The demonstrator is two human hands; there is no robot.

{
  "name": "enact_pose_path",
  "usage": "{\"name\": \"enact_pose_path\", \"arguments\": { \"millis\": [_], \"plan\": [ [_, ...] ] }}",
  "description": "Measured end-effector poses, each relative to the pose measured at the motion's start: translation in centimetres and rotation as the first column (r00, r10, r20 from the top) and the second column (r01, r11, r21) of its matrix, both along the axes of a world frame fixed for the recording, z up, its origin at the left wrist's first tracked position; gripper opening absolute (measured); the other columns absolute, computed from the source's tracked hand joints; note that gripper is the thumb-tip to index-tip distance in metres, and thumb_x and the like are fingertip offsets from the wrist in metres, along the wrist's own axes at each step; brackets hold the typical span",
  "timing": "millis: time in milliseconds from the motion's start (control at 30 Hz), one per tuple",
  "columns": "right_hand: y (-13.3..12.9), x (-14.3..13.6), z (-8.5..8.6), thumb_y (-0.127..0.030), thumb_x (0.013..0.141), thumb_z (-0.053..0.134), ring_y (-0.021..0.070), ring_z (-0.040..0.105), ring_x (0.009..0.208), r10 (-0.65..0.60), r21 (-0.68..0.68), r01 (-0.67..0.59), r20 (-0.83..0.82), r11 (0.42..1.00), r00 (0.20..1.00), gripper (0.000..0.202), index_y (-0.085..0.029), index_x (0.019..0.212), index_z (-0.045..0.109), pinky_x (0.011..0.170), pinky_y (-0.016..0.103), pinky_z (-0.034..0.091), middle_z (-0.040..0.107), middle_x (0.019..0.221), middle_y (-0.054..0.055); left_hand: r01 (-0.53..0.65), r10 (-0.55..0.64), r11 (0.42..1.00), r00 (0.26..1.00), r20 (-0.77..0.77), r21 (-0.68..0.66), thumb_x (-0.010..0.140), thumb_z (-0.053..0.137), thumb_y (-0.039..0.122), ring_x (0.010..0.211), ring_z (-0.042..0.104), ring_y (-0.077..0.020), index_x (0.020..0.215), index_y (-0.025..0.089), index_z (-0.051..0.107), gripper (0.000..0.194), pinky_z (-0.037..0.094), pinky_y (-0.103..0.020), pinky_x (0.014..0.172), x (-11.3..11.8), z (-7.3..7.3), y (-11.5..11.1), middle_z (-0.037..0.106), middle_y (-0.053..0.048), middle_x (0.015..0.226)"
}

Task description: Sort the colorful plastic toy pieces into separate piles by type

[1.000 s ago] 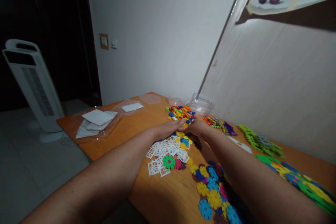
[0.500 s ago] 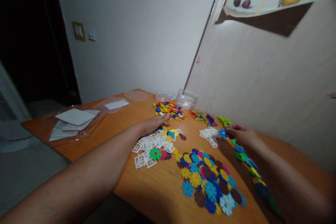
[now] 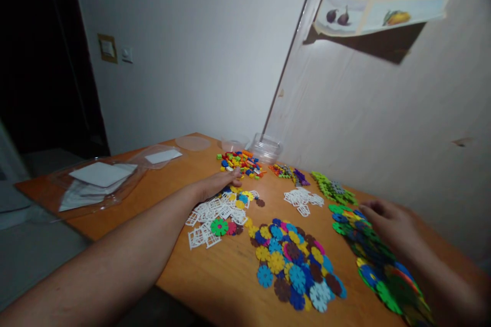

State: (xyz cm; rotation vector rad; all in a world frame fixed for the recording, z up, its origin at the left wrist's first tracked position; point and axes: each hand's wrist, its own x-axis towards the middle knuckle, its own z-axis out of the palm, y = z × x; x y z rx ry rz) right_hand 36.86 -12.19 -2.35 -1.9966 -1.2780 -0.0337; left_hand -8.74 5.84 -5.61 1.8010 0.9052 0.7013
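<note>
My left hand (image 3: pixel 220 184) rests between the pile of white lattice pieces (image 3: pixel 220 210) and the small coloured blocks (image 3: pixel 241 162). Its visible fingers are extended over a few yellow discs; the rest are hidden. At the right, my right hand (image 3: pixel 383 217) hovers by the row of green, blue and yellow discs (image 3: pixel 347 217), its fingers curled. Whether something is between those fingers is too blurred to tell. A heap of multicoloured notched discs (image 3: pixel 295 265) lies between my arms. A smaller group of white lattice pieces (image 3: pixel 303 199) lies behind it.
Clear plastic containers (image 3: pixel 266 148) stand at the back by the wall. Purple pieces (image 3: pixel 301 177) and light green pieces (image 3: pixel 330 186) lie along the wall side. White cards (image 3: pixel 97 174) on clear plastic are at the left. The table's front edge runs below my left arm.
My right hand has moved right and nearer, away from the small white lattice group, and the blue disc it held there is no longer beside that group. The view has shifted slightly.
</note>
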Motion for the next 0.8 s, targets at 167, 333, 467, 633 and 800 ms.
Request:
{"name": "enact_pose_path", "arguments": {
  "millis": [167, 333, 467, 633, 800],
  "plan": [
    [5.6, -12.0, -0.1, -0.04, 0.078, 0.059, 0.0163, 0.055, 0.064, 0.45, -0.096, -0.453, -0.05, 0.887, 0.892, 0.021, -0.021, 0.07, 0.059, 0.058, 0.026, 0.04, 0.06, 0.066, 0.002, 0.001, -0.001, 1.0, 1.0, -0.001, 0.011, 0.079, 0.033, 0.086, 0.133, 0.047, -0.0302, 0.109, 0.017, 0.074, 0.086, 0.033, -0.036, 0.113, -0.1, 0.0, -0.2, 0.053, -0.01, 0.147],
    [9.5, -19.1, -1.7, -0.031, 0.081, 0.06, 0.0144, 0.056, 0.066, 0.576, -0.261, -0.574, -0.076, 0.776, 0.814, 0.013, -0.019, 0.082, 0.065, 0.056, 0.023, 0.037, 0.066, 0.074, 0.002, 0.001, -0.001, 1.0, 1.0, -0.016, -0.026, 0.08, 0.03, 0.086, 0.127, 0.052, -0.0308, 0.111, 0.014, 0.073, 0.09, 0.038, -0.036, 0.107, 0.0, 0.1, -0.3, 0.057, -0.012, 0.143],
    [11.3, -21.3, -2.3, -0.027, 0.081, 0.063, 0.0144, 0.058, 0.072, 0.661, -0.335, -0.627, -0.014, 0.704, 0.75, 0.014, -0.019, 0.09, 0.068, 0.061, 0.023, 0.038, 0.069, 0.082, 0.002, 0.005, -0.006, 1.0, 1.0, -0.007, -0.02, 0.081, 0.03, 0.085, 0.125, 0.053, -0.0298, 0.114, 0.014, 0.072, 0.089, 0.038, -0.036, 0.107, -0.1, -0.2, -0.1, 0.057, -0.012, 0.143],
    [12.3, -21.8, -2.6, -0.025, 0.076, 0.067, 0.0149, 0.056, 0.072, 0.65, -0.328, -0.612, 0.007, 0.719, 0.76, 0.006, -0.019, 0.078, 0.068, 0.063, 0.025, 0.036, 0.069, 0.078, 0.002, 0.006, -0.006, 1.0, 1.0, -0.016, 0.001, 0.081, 0.03, 0.085, 0.131, 0.048, -0.0312, 0.114, 0.016, 0.073, 0.087, 0.033, -0.039, 0.112, -0.1, -0.2, -0.1, 0.053, -0.01, 0.147],
    [13.9, -22.3, -1.9, -0.023, 0.075, 0.065, 0.0129, 0.054, 0.059, 0.609, -0.27, -0.612, -0.107, 0.743, 0.786, 0.011, -0.018, 0.067, 0.06, 0.055, 0.023, 0.035, 0.062, 0.061, 0.0, 0.026, -0.026, 1.0, 1.0, -0.008, 0.008, 0.081, 0.031, 0.086, 0.132, 0.048, -0.0307, 0.123, 0.018, 0.069, 0.089, 0.032, -0.039, 0.113, -0.1, -0.2, -0.1, 0.057, -0.01, 0.143]
  ]
}}
